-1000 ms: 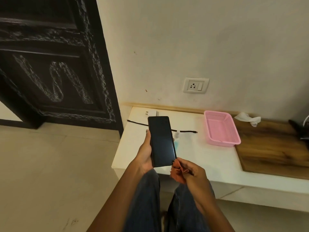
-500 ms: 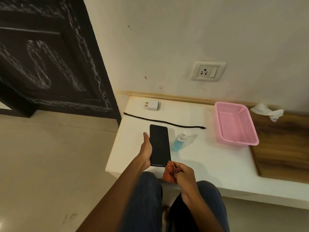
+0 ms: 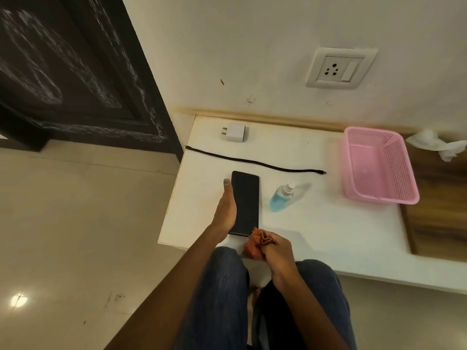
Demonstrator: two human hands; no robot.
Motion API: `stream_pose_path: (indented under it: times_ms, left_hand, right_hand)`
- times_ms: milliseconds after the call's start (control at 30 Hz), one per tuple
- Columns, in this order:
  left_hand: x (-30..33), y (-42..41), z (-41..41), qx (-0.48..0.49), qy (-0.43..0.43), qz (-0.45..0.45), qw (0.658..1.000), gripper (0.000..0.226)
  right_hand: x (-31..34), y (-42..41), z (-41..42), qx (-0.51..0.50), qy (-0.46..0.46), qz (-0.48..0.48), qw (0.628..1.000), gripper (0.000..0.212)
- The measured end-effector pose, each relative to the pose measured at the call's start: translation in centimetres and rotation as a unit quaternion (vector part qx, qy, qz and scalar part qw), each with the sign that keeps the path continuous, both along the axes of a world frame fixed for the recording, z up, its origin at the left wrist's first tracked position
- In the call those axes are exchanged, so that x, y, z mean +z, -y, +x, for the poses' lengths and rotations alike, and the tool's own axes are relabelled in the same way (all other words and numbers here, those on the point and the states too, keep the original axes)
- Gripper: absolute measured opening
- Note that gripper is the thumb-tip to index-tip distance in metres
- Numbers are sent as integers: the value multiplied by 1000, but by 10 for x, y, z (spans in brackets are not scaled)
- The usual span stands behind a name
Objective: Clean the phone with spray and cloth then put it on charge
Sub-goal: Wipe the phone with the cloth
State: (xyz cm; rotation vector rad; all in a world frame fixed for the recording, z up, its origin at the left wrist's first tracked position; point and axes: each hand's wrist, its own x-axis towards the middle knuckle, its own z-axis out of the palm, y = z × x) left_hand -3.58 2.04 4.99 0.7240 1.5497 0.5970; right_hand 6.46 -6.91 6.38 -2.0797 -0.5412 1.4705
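Observation:
My left hand (image 3: 225, 210) holds a black phone (image 3: 244, 203) screen-up, low over the front left part of the white counter (image 3: 316, 223), thumb along its left edge. My right hand (image 3: 276, 248) grips a bunched orange cloth (image 3: 256, 242) just below the phone's bottom right corner. A small spray bottle (image 3: 281, 197) of blue liquid lies on its side to the right of the phone. A black cable (image 3: 255, 162) lies stretched across the counter behind the phone. The white charger plug (image 3: 235, 132) sits near the wall. A wall socket (image 3: 340, 68) is above the counter.
A pink plastic basket (image 3: 404, 173) stands at the right of the counter. Beside it is a wooden board (image 3: 439, 210) with a crumpled white tissue (image 3: 434, 144) at its back. A dark carved door (image 3: 75, 72) stands at the left, tiled floor below. My legs are under the counter's front edge.
The phone has come down and away from my face toward the counter. My view has tilted downward and closer. The right hand keeps the cloth at the phone's lower corner.

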Motion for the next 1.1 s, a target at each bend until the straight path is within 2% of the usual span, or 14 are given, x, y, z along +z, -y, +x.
stream_pose_path:
  times_ms: [300,467,633,767,833,967,1100]
  left_hand:
    - [17,4,-1,10,7,-1,1000,79]
    - [19,9,0,-4,3,23,1000,71]
    - [15,13,6,0,-3,41,999,64]
    - [11,14,9,30,4,36,999,63]
    - [9,15,11,28,9,40,999,64]
    - [8,15,12,33,10,30,999,65]
    - [9,16,9,30,13,27,999,64]
  right_hand:
    - [6,10,7,-1,21,29,999,20]
    - [16,17,24,-19,-6,59,998,35]
    - [31,14,54,-45,-13,114,992,29]
    - [35,6,80,-76,-7,149,986,17]
    - [31,0,92,-83,-2,156,984,19]
    - [15,-17,112,-5,35,112,993,32]
    - [-3,-23,122,47,57,91,993,30]
